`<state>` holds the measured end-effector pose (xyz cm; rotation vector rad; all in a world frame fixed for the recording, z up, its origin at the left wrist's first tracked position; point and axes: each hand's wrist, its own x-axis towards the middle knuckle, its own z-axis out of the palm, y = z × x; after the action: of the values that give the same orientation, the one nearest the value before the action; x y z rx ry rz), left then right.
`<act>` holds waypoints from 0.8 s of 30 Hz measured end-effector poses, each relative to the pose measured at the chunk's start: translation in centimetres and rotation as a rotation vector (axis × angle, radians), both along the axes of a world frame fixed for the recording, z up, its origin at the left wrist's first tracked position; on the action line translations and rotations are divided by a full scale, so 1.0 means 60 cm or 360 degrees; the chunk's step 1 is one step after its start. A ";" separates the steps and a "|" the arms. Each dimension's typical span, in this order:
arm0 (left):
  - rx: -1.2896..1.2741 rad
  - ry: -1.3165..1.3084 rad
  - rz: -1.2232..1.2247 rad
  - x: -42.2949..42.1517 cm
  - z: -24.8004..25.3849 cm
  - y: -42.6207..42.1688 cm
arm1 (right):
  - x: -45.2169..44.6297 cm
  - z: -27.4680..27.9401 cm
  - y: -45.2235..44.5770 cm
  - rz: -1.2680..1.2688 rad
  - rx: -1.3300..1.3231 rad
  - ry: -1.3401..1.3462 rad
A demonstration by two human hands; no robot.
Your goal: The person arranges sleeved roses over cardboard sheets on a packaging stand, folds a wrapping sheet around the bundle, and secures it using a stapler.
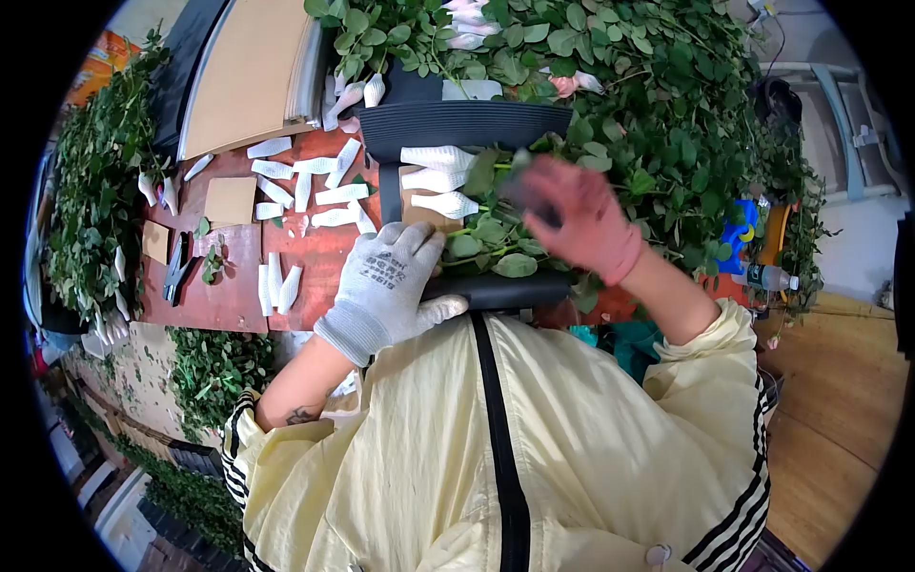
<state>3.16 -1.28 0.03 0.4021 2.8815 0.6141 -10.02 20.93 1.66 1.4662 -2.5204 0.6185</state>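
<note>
My left hand (pixel 381 286), in a pale grey glove with printing, lies with its fingers stretched over the near left end of a black ridged holder, thumb apart along its near wall (pixel 519 290). Whatever is under the palm is hidden. Beside the fingertips, several rose heads in white mesh sleeves (pixel 443 203) lie on a piece of cardboard (pixel 429 214), their leafy stems (pixel 491 234) running right. Over these stems is my right hand (pixel 581 217), in a pinkish-red glove, smeared by motion. A dark patch shows at its fingers; I cannot make out whether it holds something.
Loose white mesh sleeves (pixel 341 194) lie scattered on the red table (pixel 324 272), with black-handled pliers-like cutters (pixel 178 267) further left. Cardboard sheets (pixel 250 76) are stacked behind. Leafy roses (pixel 667 124) heap at the right, near a plastic bottle (pixel 770 277).
</note>
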 end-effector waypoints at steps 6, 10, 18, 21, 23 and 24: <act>-0.0040 0.0058 0.0022 0.007 -0.006 0.009 | 0.041 -0.037 -0.041 -0.0078 0.0866 -0.0089; -0.0042 0.0007 0.0045 0.006 -0.004 0.010 | 0.045 -0.068 -0.047 -0.0096 0.0829 -0.0163; 0.0023 0.0090 0.0069 0.015 -0.014 0.005 | 0.014 -0.004 -0.021 -0.0063 0.0566 -0.0463; 0.0326 0.0050 -0.0080 -0.005 -0.038 -0.037 | 0.018 0.017 -0.021 0.0162 0.0416 -0.0521; 0.0456 0.0315 0.0169 -0.017 -0.027 -0.061 | 0.029 0.009 -0.021 0.0182 0.0527 -0.0307; 0.0429 0.0259 0.0158 -0.023 -0.037 -0.070 | 0.032 0.008 -0.027 0.0078 0.0780 -0.0199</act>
<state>1.79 -5.49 -2.22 0.3607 2.9932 1.0395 -8.11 19.33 2.16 1.6826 -2.8817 0.0948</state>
